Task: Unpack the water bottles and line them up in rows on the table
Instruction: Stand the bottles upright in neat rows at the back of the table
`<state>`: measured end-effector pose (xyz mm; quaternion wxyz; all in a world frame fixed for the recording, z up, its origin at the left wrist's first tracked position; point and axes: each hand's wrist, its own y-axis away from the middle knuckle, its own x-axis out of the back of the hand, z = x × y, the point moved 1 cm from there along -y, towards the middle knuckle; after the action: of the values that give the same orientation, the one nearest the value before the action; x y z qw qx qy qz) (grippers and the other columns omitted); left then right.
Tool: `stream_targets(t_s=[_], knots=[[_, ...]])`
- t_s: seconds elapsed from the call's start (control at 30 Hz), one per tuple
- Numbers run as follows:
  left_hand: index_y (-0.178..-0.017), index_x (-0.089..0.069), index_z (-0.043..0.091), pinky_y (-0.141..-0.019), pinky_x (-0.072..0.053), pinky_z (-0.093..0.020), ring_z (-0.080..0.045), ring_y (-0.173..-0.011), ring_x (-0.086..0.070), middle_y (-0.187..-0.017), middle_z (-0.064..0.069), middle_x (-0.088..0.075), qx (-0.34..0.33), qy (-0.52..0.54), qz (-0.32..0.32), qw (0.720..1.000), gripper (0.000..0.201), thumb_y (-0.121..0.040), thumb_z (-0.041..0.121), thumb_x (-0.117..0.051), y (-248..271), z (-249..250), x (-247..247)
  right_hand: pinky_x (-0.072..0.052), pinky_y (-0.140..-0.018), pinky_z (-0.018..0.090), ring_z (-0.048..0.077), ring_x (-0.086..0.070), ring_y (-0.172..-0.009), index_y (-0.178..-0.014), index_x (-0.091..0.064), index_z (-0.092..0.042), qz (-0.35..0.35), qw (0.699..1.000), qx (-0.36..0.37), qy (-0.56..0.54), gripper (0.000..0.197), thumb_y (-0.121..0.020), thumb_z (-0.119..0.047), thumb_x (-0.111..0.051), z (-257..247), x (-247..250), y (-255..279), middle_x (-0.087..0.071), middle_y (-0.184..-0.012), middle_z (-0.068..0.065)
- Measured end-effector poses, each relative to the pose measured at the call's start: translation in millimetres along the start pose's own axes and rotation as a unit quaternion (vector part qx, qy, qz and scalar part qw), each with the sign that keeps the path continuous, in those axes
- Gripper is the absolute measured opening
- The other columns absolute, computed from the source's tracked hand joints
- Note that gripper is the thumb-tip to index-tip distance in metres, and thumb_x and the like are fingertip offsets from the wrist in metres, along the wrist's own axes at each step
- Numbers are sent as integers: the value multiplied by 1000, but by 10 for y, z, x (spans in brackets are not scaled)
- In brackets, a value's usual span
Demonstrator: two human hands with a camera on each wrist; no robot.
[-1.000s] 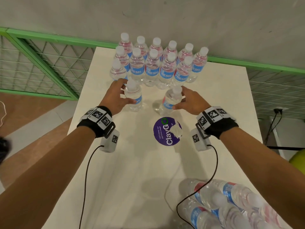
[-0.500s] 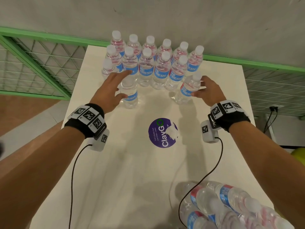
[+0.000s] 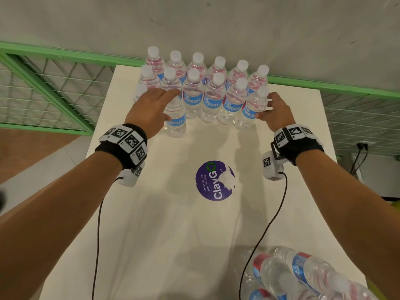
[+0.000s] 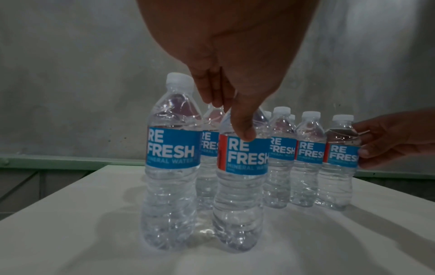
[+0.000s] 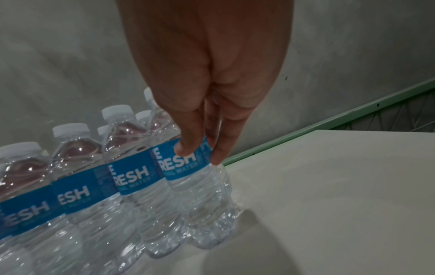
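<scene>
White desk (image 3: 151, 245) by a grey wall, near to far: wrapped pack of unopened clear plastic water bottles (image 3: 303, 276) at the near right corner, round purple ClayGO sticker (image 3: 213, 180) mid-desk. Left hand (image 3: 149, 111), fingers straight, only thumb touching its blue-labelled bottle (image 3: 176, 120), probably nudging it into line; right hand (image 3: 275, 114) pinches the end bottle (image 3: 249, 109) at the label, seating it at the row's right end. Two full rows of upright bottles (image 3: 201, 83) crowd behind, easily knocked.
</scene>
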<state>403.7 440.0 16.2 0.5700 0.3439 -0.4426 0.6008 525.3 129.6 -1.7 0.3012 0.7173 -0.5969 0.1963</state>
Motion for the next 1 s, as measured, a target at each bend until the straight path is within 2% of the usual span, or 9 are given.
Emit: stream_targets(t_s=[0.1,0.2,0.33,0.47,0.57,0.63,0.73,1.0], knots=[[-129,-50,10,-98,-32,-43,-35,-108,-52,-109,-17,-63,-46,-64,22,997,68,-68,6,-78,-29,-24,15,-43,-79,29,18,-58,-89,-126,-46,-8,7,1000,0,2,51,-80,-1,-67,-5,-4,-29,-59,-124,13],[-127,-51,11,-107,-24,-42,-36,-106,-52,-104,-15,-65,-69,-108,44,991,69,-64,10,-80,-59,-52,21,-44,-80,29,21,-58,-91,-127,-45,-9,9,1000,0,9,51,-81,-2,-67,-11,-3,-51,-58,-123,14],[-130,-49,13,-115,-10,-45,-35,-116,-48,-105,-15,-64,-62,-128,48,989,68,-69,12,-78,-101,-94,24,-43,-78,28,23,-59,-94,-127,-45,-8,12,1000,1,12,51,-81,-2,-66,-19,-10,-74,-59,-121,16],[-131,-47,17,-115,-3,-47,-31,-120,-46,-108,-14,-62,-48,-127,39,990,65,-73,14,-75,-127,-132,37,-41,-77,27,23,-59,-95,-128,-45,-8,18,1000,1,15,51,-82,-2,-66,-21,-12,-91,-59,-121,16],[-134,-45,21,-114,2,-50,-28,-126,-42,-118,-13,-60,-32,-112,26,993,65,-75,14,-73,-137,-164,51,-42,-79,27,25,-60,-99,-129,-44,-9,17,1000,-2,12,52,-82,-4,-67,-15,-13,-95,-59,-122,16],[-135,-43,24,-113,3,-52,-26,-130,-39,-125,-11,-57,-16,-98,14,995,65,-77,16,-72,-133,-188,58,-41,-79,27,23,-59,-99,-130,-43,-10,15,1000,-3,11,53,-83,-5,-67,-8,-17,-89,-59,-122,15],[-137,-41,26,-113,1,-54,-26,-132,-38,-130,-8,-54,-4,-82,0,997,66,-79,19,-71,-125,-222,67,-42,-82,28,26,-59,-108,-132,-42,-12,9,1000,-6,6,55,-83,-8,-67,-4,-20,-81,-58,-124,14],[-138,-42,24,-114,-1,-54,-30,-128,-42,-126,-12,-55,-22,-76,6,997,66,-79,14,-70,-100,-281,78,-41,-84,28,25,-58,-112,-135,-40,-13,3,1000,-9,6,57,-85,-9,-66,-10,-14,-52,-57,-126,13]])
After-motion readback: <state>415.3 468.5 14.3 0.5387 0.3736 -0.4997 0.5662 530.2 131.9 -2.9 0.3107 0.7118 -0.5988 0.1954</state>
